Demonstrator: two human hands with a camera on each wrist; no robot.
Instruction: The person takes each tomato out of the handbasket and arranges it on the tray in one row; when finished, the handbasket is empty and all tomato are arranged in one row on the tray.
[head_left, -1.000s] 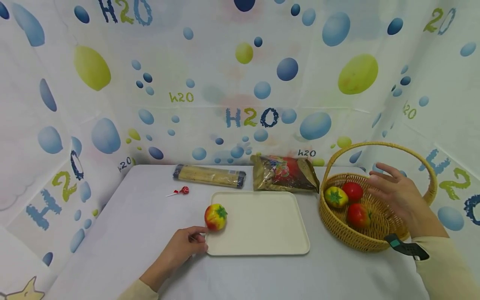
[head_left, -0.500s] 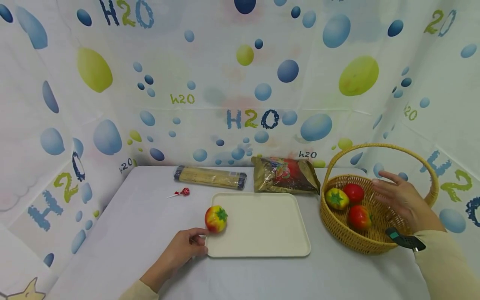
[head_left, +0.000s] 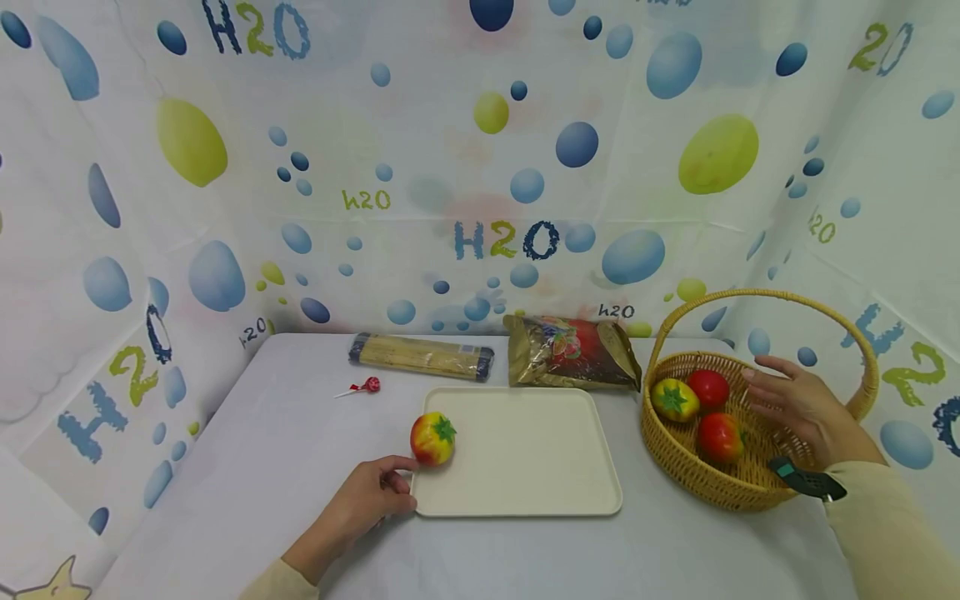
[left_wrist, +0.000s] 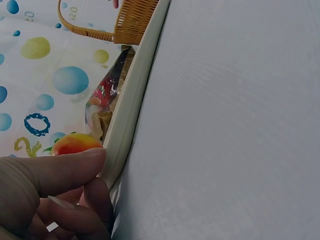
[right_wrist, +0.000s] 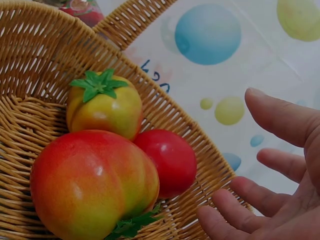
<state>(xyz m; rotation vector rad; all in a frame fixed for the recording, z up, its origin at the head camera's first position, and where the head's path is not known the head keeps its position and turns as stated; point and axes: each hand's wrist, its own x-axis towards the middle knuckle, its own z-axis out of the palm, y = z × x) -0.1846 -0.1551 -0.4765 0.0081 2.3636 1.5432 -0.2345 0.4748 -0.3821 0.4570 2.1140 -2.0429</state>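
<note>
My left hand (head_left: 369, 498) holds the left edge of a cream rectangular tray (head_left: 525, 454) near its front corner. In the left wrist view the thumb (left_wrist: 75, 170) lies at the tray's rim (left_wrist: 131, 120), with the other fingers curled below. A red-and-yellow tomato (head_left: 432, 439) with green leaves sits on the tray's left edge, just beyond that hand. Over the right side of a wicker basket (head_left: 675, 467) hovers my right hand (head_left: 802, 408), fingers spread and holding nothing. Inside the basket are a yellow tomato (right_wrist: 104, 107), a red fruit (right_wrist: 167, 162) and a large red-yellow tomato (right_wrist: 95, 182).
Behind the tray lie a long clear-wrapped bundle of thin sticks (head_left: 422, 357) and a gold-and-brown food bag (head_left: 573, 352). A red lollipop (head_left: 367, 385) rests at the left back. The basket's tall arched handle (head_left: 765, 292) rises beside my right hand. Printed cloth hangs behind.
My right hand has sunk slightly lower over the basket, and its fingers have shifted a little. The left hand, tray and tomatoes keep their places; the head view has tipped slightly.
</note>
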